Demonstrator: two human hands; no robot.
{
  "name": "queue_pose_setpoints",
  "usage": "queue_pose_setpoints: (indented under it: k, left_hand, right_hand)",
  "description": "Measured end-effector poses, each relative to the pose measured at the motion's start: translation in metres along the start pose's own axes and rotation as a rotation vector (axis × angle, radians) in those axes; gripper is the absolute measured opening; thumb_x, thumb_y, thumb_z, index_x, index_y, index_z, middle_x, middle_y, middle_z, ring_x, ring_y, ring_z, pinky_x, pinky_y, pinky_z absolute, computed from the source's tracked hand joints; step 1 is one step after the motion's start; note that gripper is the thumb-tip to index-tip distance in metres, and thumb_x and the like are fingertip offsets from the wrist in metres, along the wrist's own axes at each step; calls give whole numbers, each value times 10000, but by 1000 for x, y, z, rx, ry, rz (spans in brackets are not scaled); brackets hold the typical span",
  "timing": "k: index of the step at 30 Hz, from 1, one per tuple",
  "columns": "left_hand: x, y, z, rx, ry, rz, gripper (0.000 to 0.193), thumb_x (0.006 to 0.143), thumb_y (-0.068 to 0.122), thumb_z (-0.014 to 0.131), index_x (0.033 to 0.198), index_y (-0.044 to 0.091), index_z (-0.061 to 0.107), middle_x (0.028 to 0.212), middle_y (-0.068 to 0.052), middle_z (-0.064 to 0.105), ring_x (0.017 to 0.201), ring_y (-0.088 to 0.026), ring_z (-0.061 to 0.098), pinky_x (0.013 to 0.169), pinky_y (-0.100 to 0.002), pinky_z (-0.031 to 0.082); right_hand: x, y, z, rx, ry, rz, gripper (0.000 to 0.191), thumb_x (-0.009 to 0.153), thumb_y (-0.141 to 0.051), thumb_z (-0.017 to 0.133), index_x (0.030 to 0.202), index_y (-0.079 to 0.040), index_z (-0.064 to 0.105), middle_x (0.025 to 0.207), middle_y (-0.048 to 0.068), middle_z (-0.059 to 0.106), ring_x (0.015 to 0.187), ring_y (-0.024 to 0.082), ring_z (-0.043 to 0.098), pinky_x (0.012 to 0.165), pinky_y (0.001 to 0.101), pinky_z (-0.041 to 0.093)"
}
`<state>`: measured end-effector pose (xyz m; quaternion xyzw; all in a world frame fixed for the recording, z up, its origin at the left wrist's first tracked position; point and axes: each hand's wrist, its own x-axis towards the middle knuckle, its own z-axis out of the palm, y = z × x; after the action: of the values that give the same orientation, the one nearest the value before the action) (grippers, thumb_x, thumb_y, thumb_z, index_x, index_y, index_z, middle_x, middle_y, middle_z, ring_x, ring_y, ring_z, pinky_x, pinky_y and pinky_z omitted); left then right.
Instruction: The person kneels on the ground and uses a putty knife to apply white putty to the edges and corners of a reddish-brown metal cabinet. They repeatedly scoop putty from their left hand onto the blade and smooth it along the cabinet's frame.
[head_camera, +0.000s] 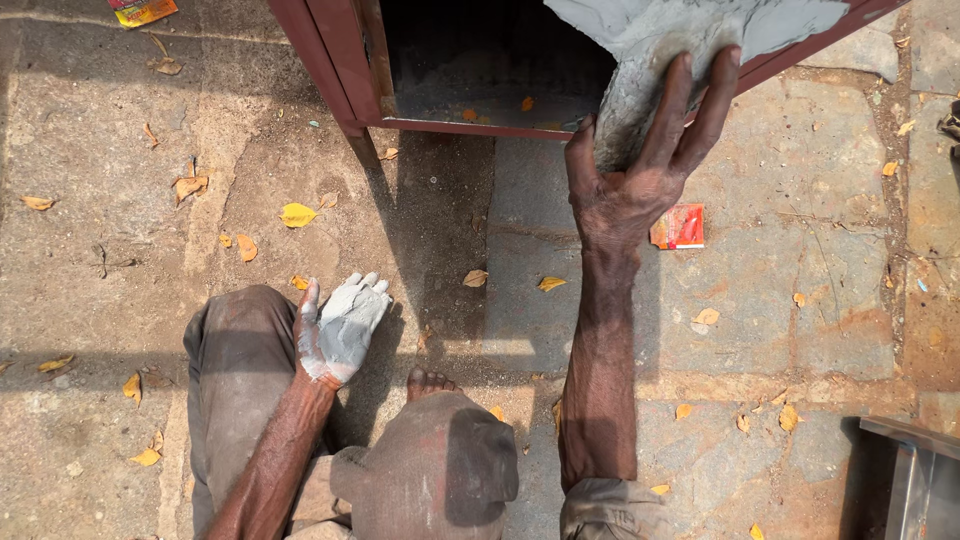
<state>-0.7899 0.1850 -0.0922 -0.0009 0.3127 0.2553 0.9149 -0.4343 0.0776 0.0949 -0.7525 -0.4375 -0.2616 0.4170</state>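
My right hand (640, 160) reaches forward and grips the lower corner of a grey, putty-smeared sheet (690, 30) that leans against a dark red metal frame (350, 80). My left hand (340, 325) is coated in pale grey putty. It rests open, fingers together, on my left knee (240, 350). I am crouched on a stone pavement, and the toes of one foot (428, 381) show between my knees.
Stone slabs (800, 280) strewn with dry yellow leaves surround me. A small red wrapper (678, 226) lies right of my right wrist. A metal object's edge (915, 475) shows at the bottom right. The frame's dark opening (480, 60) holds dust and leaves.
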Motion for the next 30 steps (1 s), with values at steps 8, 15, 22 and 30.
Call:
queue_pose_setpoints:
  k: [8, 15, 22, 30]
  left_hand:
    - [0, -2, -7, 25, 45, 0, 850, 995, 557, 501, 1565, -32, 274, 1612, -285, 361, 1471, -422, 397, 1213, -513, 371]
    - [-6, -12, 44, 4, 23, -7, 780, 1007, 504, 499, 1553, -20, 306, 1622, -264, 360, 1478, -378, 406, 1236, -479, 340]
    - [23, -26, 141, 127, -413, -3, 827, 1027, 560, 422, 1568, -42, 252, 1641, -275, 292, 1502, -401, 378, 1297, -508, 289]
    - [29, -56, 136, -570, -846, -324, 1030, 1082, 741, 375, 1659, -103, 247, 1654, -298, 328, 1539, -372, 357, 1323, -447, 273]
  right_hand:
    - [4, 10, 14, -30, 53, -49, 867, 1009, -121, 780, 1680, -275, 255, 1744, -18, 64, 1594, 239, 117, 1376, 436, 216]
    - [-27, -1, 11, -44, -61, 75, 827, 992, -127, 757, 1657, -226, 277, 1714, 88, 105, 1620, 287, 153, 1344, 476, 337]
    - [-113, -41, -66, 1475, -56, 945, 705, 897, -205, 688, 1534, -80, 411, 1118, 231, 586, 805, 294, 603, 601, 383, 591]
    - [-152, -81, -60, 1264, -505, 699, 731, 894, -288, 691, 1547, -98, 425, 1490, 176, 457, 956, 294, 667, 759, 398, 663]
